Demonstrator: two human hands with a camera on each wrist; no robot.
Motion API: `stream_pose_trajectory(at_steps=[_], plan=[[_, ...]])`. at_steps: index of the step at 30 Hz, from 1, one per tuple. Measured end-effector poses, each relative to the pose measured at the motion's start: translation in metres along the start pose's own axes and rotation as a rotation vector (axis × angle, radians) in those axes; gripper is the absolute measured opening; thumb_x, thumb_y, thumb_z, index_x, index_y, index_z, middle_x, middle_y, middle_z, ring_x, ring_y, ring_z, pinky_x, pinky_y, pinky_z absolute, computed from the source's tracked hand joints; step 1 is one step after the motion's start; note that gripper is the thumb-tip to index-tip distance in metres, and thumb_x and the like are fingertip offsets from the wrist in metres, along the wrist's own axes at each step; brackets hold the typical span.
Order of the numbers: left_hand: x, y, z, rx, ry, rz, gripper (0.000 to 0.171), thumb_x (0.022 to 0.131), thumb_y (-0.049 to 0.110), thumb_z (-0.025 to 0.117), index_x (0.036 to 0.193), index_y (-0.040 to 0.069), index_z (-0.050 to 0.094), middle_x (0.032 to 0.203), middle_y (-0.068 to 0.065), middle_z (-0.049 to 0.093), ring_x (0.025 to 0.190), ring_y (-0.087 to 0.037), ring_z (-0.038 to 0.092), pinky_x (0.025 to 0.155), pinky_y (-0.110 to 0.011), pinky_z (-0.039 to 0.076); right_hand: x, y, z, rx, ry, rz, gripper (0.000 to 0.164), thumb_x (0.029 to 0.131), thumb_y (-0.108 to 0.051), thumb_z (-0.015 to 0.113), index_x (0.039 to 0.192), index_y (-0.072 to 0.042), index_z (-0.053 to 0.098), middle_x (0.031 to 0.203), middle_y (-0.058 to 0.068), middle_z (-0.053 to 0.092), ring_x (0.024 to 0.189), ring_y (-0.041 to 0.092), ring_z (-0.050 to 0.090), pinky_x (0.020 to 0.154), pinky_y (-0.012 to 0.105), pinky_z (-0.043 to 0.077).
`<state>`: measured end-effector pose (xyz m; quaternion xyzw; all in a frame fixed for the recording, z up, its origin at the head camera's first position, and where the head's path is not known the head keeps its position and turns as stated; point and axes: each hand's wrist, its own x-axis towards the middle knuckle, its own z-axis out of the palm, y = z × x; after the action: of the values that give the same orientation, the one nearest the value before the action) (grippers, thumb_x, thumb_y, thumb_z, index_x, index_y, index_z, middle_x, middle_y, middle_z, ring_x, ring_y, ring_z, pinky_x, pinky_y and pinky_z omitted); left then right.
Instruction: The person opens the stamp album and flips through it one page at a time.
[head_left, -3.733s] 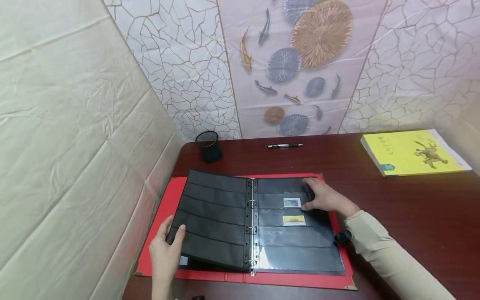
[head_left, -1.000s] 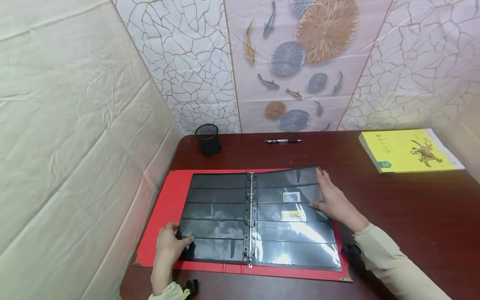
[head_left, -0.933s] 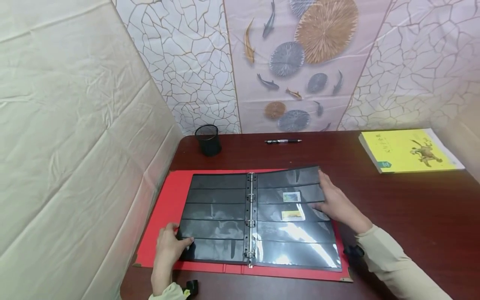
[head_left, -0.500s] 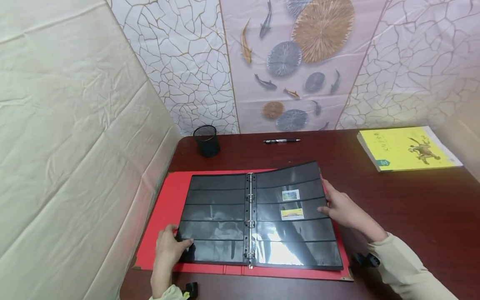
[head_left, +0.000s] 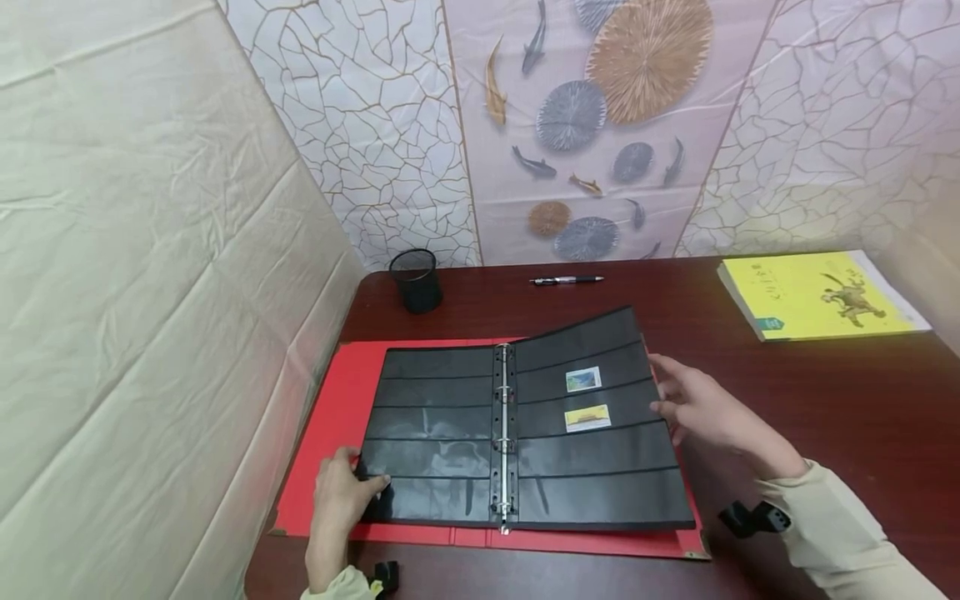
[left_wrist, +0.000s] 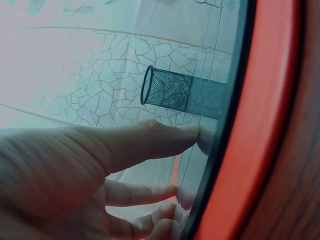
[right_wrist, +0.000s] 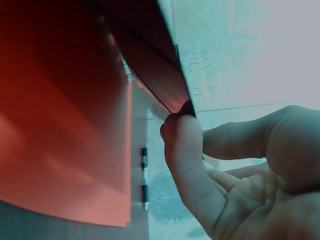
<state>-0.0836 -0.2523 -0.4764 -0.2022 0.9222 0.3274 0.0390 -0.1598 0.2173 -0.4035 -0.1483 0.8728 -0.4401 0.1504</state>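
A red ring binder (head_left: 326, 417), a stamp album, lies spread on the desk with black pocket pages. My right hand (head_left: 712, 417) pinches the outer edge of the right-hand page (head_left: 600, 454) between thumb and index finger; the right wrist view shows its underside lifted off the red cover (right_wrist: 65, 150). Two stamps sit in its pockets, a blue-green stamp (head_left: 583, 380) and a yellow stamp (head_left: 588, 418). My left hand (head_left: 341, 496) rests on the lower outer corner of the left-hand page (head_left: 427, 454), thumb and fingertips touching its glossy surface (left_wrist: 210, 155). Metal rings (head_left: 504, 442) hold the pages.
Behind the binder stand a black mesh pen cup (head_left: 417, 283) and a pen (head_left: 567, 280) lying flat. A yellow book (head_left: 825, 296) lies at the back right of the dark red desk (head_left: 817, 408). A cream fabric wall (head_left: 187, 333) rises on the left.
The left page has come down flat and my left hand lies on its corner. My right hand has moved rightward to the right page's edge and raised it; the glare there is gone.
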Motion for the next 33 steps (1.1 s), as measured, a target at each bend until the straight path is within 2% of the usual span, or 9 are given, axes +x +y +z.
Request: stream_pose_trajectory(at_steps=[7, 11, 14, 22, 28, 33], plan=[[-0.002, 0.0, 0.001, -0.01, 0.023, -0.004, 0.065, 0.08, 0.015, 0.085, 0.129, -0.013, 0.053, 0.113, -0.031, 0.054, 0.104, -0.047, 0.055, 0.083, -0.057, 0.05, 0.003, -0.016, -0.006, 0.047, 0.006, -0.012, 0.069, 0.094, 0.009, 0.055, 0.153, 0.012, 0.019, 0.078, 0.01, 0.061, 0.049, 0.024, 0.057, 0.052, 0.038, 0.055], [-0.002, 0.001, 0.001, -0.011, 0.04, 0.003, 0.063, 0.079, 0.013, 0.084, 0.128, -0.013, 0.054, 0.112, -0.032, 0.054, 0.103, -0.047, 0.055, 0.082, -0.057, 0.049, 0.005, -0.027, -0.007, 0.081, 0.019, -0.036, 0.068, 0.094, 0.008, 0.055, 0.154, 0.008, 0.022, 0.07, 0.009, 0.055, 0.047, 0.025, 0.05, 0.049, 0.036, 0.051], [-0.003, 0.001, 0.0, -0.01, 0.043, 0.01, 0.062, 0.08, 0.014, 0.084, 0.128, -0.013, 0.054, 0.111, -0.031, 0.055, 0.102, -0.046, 0.055, 0.081, -0.057, 0.05, 0.004, -0.035, -0.007, 0.074, 0.038, -0.054, 0.066, 0.093, 0.008, 0.056, 0.153, 0.006, 0.026, 0.067, 0.009, 0.053, 0.047, 0.028, 0.052, 0.048, 0.036, 0.049], [-0.01, 0.003, -0.002, -0.036, 0.064, 0.041, 0.055, 0.093, 0.028, 0.07, 0.127, -0.012, 0.055, 0.11, -0.03, 0.057, 0.103, -0.046, 0.056, 0.081, -0.058, 0.049, 0.005, -0.06, -0.007, 0.021, 0.085, -0.077, 0.062, 0.095, 0.004, 0.057, 0.152, 0.005, 0.031, 0.064, 0.009, 0.054, 0.051, 0.028, 0.057, 0.055, 0.035, 0.051], [-0.015, 0.018, -0.006, -0.063, 0.098, 0.073, 0.055, 0.096, 0.028, 0.067, 0.131, -0.012, 0.054, 0.112, -0.031, 0.056, 0.103, -0.046, 0.055, 0.081, -0.058, 0.048, 0.01, -0.078, -0.008, 0.033, 0.095, -0.065, 0.06, 0.096, 0.003, 0.055, 0.151, 0.006, 0.032, 0.065, 0.01, 0.054, 0.054, 0.027, 0.059, 0.061, 0.035, 0.054], [-0.022, 0.036, -0.012, -0.099, 0.114, 0.114, 0.053, 0.097, 0.026, 0.067, 0.134, -0.009, 0.053, 0.124, -0.031, 0.054, 0.111, -0.045, 0.055, 0.087, -0.06, 0.048, 0.015, -0.092, -0.006, 0.035, 0.098, -0.082, 0.061, 0.096, 0.0, 0.056, 0.151, 0.007, 0.032, 0.067, 0.008, 0.059, 0.055, 0.027, 0.06, 0.062, 0.033, 0.053]])
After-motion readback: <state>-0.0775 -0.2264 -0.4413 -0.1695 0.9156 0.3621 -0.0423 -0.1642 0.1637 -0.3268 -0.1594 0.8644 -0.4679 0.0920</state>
